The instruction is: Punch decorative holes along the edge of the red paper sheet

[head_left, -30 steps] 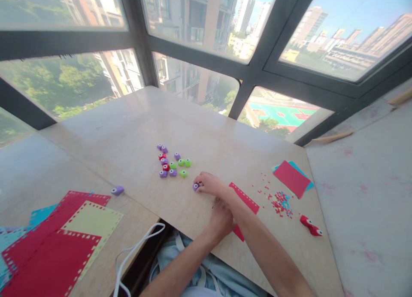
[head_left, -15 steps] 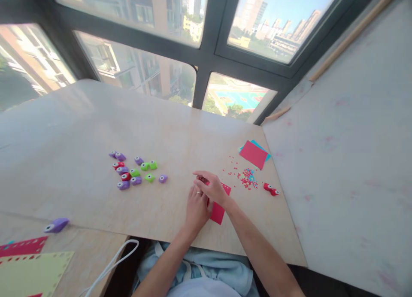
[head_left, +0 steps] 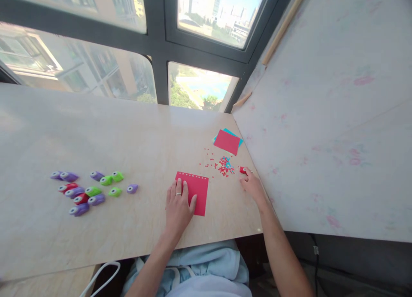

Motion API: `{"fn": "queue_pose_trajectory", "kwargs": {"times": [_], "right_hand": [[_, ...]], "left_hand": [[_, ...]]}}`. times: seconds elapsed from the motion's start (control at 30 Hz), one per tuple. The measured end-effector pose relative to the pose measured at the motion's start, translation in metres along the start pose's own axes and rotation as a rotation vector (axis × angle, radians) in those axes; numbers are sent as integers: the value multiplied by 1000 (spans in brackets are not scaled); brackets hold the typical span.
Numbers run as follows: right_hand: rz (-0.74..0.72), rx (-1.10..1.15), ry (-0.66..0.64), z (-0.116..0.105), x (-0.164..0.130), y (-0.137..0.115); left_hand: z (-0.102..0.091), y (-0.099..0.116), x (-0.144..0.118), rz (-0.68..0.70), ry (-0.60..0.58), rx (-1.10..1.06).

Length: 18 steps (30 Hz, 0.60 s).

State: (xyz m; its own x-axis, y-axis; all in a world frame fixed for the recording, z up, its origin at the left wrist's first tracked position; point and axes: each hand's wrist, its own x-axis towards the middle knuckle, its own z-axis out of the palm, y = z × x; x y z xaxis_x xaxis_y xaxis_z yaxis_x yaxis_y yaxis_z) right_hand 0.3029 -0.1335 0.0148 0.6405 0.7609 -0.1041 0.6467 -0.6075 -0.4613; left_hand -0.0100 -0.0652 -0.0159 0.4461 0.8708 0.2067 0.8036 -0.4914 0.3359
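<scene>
A red card (head_left: 200, 194) with a row of punched holes along its top edge lies in front of me. My left hand (head_left: 180, 204) rests flat on its left part, fingers spread. Over by the right wall, my right hand (head_left: 252, 186) reaches to a small red craft punch (head_left: 242, 170) with a white-and-dark eye spot. The index finger is at the punch and the thumb stands apart from it. Anything under the right palm is hidden.
Red and blue paper bits (head_left: 225, 166) lie scattered right of the card. Behind them are stacked red and blue cards (head_left: 227, 141). Several purple, green and red punches (head_left: 93, 191) sit at left. A patterned wall (head_left: 322, 129) bounds the right; a white cable (head_left: 107, 267) hangs in front.
My right hand has left the card and moved right to the red punch. My left hand has flattened on the card, which now lies straighter. The view has turned right.
</scene>
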Motion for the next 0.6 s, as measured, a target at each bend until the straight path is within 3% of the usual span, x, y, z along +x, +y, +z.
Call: {"fn": "queue_pose_trajectory", "kwargs": {"times": [0.17, 0.27, 0.4, 0.6], "right_hand": [[-54, -199, 52, -19, -13, -11], [-65, -202, -4, -26, -18, -13], [-164, -228, -129, -29, -18, -7], [-173, -402, -75, -27, -24, -10]], "left_hand": [[0, 0, -4, 5, 24, 21], [-1, 0, -5, -1, 25, 36], [-7, 0, -6, -1, 27, 39], [-23, -7, 6, -27, -22, -63]]}}
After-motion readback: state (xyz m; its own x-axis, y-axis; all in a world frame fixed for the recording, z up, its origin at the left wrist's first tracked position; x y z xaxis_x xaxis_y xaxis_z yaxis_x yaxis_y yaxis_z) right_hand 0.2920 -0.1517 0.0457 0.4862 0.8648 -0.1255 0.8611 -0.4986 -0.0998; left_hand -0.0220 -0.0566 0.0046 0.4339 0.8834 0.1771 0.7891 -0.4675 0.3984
